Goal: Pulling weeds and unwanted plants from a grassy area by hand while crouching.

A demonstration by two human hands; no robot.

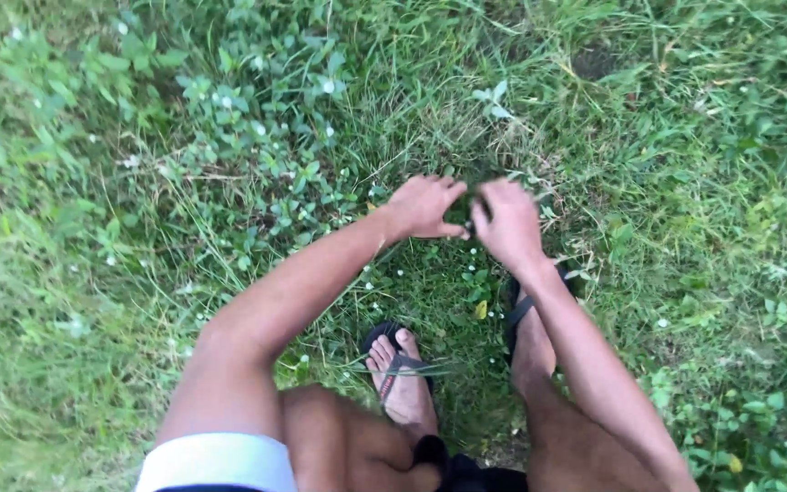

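Note:
I look down at a patch of grass and weeds. My left hand point(423, 206) and my right hand point(506, 224) are close together just above the ground, fingers curled around a dark green tuft of grass point(472, 193) between them. Both hands appear closed on the tuft; motion blur hides the exact grip. My feet in dark flip-flops stand below the hands, the left foot point(401, 383) and the right foot point(530, 337) on the grass.
Leafy weeds with small white flowers point(257, 118) fill the upper left. Long thin grass point(703, 182) covers the right side. A yellow leaf point(481, 310) lies between my feet. A white sleeve point(216, 460) shows at the bottom left.

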